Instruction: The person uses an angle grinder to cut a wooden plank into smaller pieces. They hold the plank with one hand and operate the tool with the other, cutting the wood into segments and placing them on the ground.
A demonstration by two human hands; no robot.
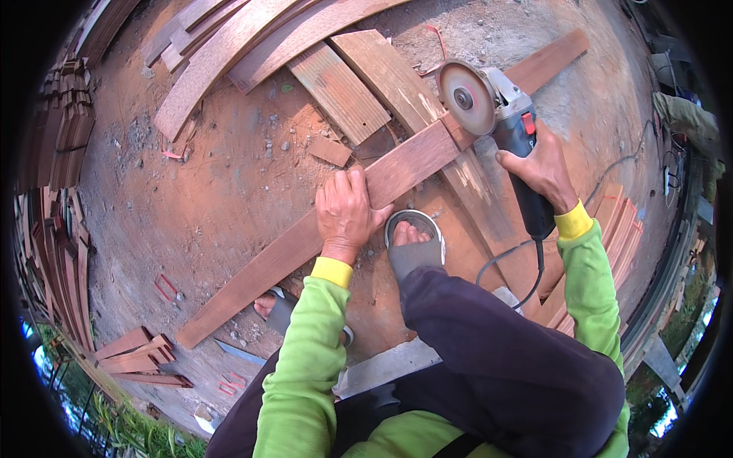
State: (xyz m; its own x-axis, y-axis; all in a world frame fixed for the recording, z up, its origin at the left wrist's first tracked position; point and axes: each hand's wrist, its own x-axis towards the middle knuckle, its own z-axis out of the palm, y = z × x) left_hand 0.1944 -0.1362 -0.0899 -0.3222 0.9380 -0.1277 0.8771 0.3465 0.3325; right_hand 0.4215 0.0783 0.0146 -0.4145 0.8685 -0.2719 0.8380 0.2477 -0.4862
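My right hand (542,166) is wrapped round the dark body of an angle grinder (518,137) with a red switch. Its round disc (467,98) stands over a long reddish-brown wooden plank (412,162), close to a line across the wood; whether disc and wood touch I cannot tell. My left hand (345,210) presses on the plank from above, fingers over its far edge and thumb stretched along the near side. The plank slants from lower left to upper right and crosses a weathered board (473,191) beneath it. My sandalled foot (414,238) is beside the plank.
Boards lie at the top, among them a curved plank (221,61) and a grooved board (340,91). A small wood offcut (330,151) sits near my left hand. The grinder's cord (540,267) loops beside my knee. Wood stacks (61,126) line the left; more planks (611,229) lie right.
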